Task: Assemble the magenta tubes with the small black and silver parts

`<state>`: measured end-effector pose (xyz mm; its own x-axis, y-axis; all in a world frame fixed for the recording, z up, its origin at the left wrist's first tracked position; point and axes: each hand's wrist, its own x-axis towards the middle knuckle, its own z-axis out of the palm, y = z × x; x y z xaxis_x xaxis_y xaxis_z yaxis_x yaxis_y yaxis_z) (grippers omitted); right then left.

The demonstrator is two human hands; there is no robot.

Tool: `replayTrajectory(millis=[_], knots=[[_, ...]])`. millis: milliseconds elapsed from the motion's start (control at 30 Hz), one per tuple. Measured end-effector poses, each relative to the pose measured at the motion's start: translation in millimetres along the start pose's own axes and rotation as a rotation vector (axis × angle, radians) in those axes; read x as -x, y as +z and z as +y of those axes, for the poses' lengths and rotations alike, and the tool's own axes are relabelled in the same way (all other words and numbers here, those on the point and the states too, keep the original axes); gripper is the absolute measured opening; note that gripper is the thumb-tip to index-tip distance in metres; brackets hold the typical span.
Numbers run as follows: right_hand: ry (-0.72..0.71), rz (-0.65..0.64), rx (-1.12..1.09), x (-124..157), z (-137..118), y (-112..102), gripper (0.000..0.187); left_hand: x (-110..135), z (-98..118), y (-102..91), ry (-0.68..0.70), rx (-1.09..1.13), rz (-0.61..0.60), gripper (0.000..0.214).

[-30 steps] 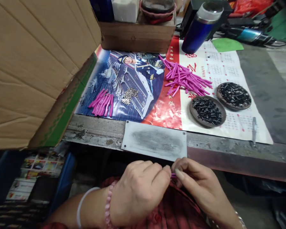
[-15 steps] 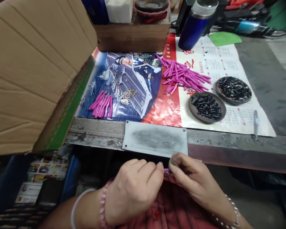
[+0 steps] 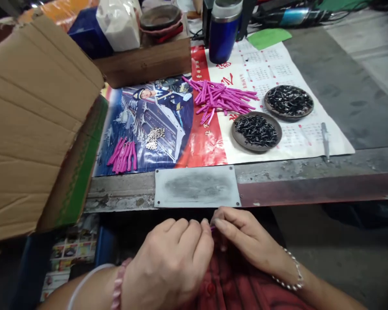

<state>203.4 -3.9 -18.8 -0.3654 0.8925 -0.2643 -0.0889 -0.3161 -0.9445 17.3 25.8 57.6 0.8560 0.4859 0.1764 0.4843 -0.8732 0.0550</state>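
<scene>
My left hand (image 3: 176, 254) is closed, back upward, around a thin pink strip (image 3: 213, 228) of which only a short bit shows between my hands. Thumb and fingers of my right hand (image 3: 242, 234) pinch the strip's other end. Both hands are in front of my body, below the table edge, with fingertips nearly touching. A small pile of pink strips (image 3: 123, 156) lies at left on the poster, beside a heap of small silvery rings or beads (image 3: 154, 137). Farther back is a larger pile of pink strips (image 3: 221, 99).
Two round dishes, a nearer one (image 3: 235, 140) and a farther one (image 3: 268, 107), hold small dark pieces. A pale metal plate (image 3: 195, 202) is fixed at the table edge. A cardboard box (image 3: 35, 129) stands at left. Behind are a blue tumbler (image 3: 224, 38) and a wooden box (image 3: 145, 66).
The view has turned, so the table things sit farther left. My hands have come closer together, and less of the pink strip shows between them.
</scene>
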Motion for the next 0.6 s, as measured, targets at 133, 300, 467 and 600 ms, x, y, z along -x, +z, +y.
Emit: replayTrajectory(millis=[133, 300, 467, 600], knots=[[0.057, -0.04, -0.225, 0, 11, 2, 0.052, -9, 3, -6.9, 0.029, -0.032, -0.102, 0.041], [0.052, -0.032, -0.29, 1, 17, -1, 0.05, -19, 7, -8.0, 0.07, -0.07, -0.169, 0.037], [-0.002, -0.021, -0.14, 4, 17, -11, 0.038, -25, 10, -7.0, 0.061, -0.084, -0.287, 0.03], [-0.121, 0.009, 0.112, 6, 18, -17, 0.031, -28, 11, -6.5, 0.069, -0.065, -0.327, 0.029]])
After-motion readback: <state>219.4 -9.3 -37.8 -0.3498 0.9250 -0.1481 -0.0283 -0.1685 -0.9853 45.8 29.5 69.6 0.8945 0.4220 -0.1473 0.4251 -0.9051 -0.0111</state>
